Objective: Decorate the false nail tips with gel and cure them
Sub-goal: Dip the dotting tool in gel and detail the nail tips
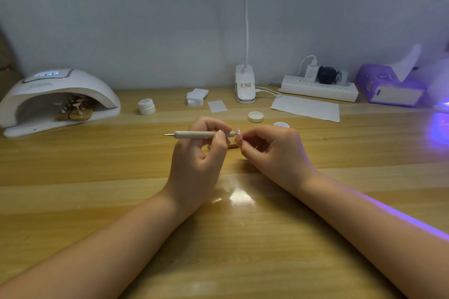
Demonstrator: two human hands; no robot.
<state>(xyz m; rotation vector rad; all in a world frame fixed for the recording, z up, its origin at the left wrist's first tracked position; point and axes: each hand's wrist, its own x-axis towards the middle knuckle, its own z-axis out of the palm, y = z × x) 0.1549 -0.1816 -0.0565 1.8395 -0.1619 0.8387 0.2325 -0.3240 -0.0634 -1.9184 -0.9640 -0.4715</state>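
My left hand (202,153) grips a beige dotting pen (194,134) held level, its right tip touching a small false nail tip (238,132). My right hand (272,150) pinches that nail tip's stand between thumb and fingers; the stand is mostly hidden. A white curing lamp (58,97) stands at the far left, with several nail tips on wooden stands (75,108) inside it. A closed white gel jar (146,106) sits right of the lamp. An open jar (281,125) peeks from behind my right hand, its lid (255,116) beside it.
Against the wall stand a clip desk lamp (245,85), a power strip with chargers (319,87) and a purple tissue pack (388,87). Stacked white wipes (196,97), a single wipe (217,106) and a paper sheet (306,108) lie on the wooden table (97,177). Violet light glows at the right edge.
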